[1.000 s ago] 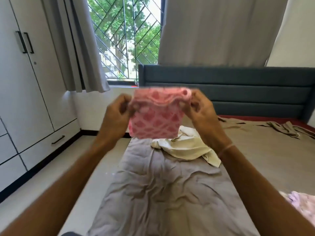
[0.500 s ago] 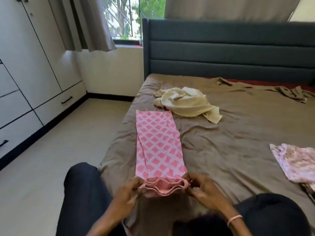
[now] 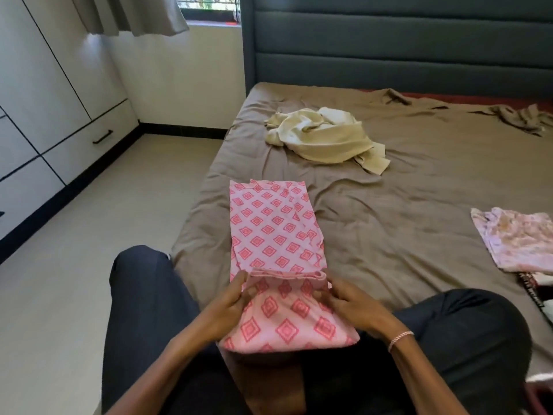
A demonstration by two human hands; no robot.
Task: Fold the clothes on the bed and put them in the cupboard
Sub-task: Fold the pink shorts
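Left hand point(image 3: 227, 307): comes in from the lower left, thumb on top and fingers curled beneath the left side of the pink garment point(image 3: 269, 235), grip clamped on its raised near fold. Right hand point(image 3: 356, 310): mirrors that on the right side, beaded bracelet point(image 3: 401, 339) at the wrist, grip likewise clamped on the cloth. Between the two, near part of the garment lifted and doubled toward the headboard point(image 3: 389, 40), folded edge just over the flat part. Far part flat on the bed point(image 3: 404, 250), close to its left edge. Knees point(image 3: 143, 295) in dark trousers either side of the hands.

Around, left to right: white cupboard point(image 3: 45, 85) along the left wall, doors closed, black drawer handle point(image 3: 102, 136) low down. Pale floor point(image 3: 104, 220) beside it. Grey curtain point(image 3: 131, 13) hem at the top. Dark padded headboard behind a wrinkled brown sheet. Crumpled cream garment point(image 3: 323, 136) beyond the pink one, well apart from it. Floral garment point(image 3: 520, 238) lying flat near the right edge.

Against half a second ago: then one long strip with only a bunched near end pinched low; now a broad doubled panel, hands higher and further forward. A second ago: held up in the air before the window. Cream and floral garments unmoved.
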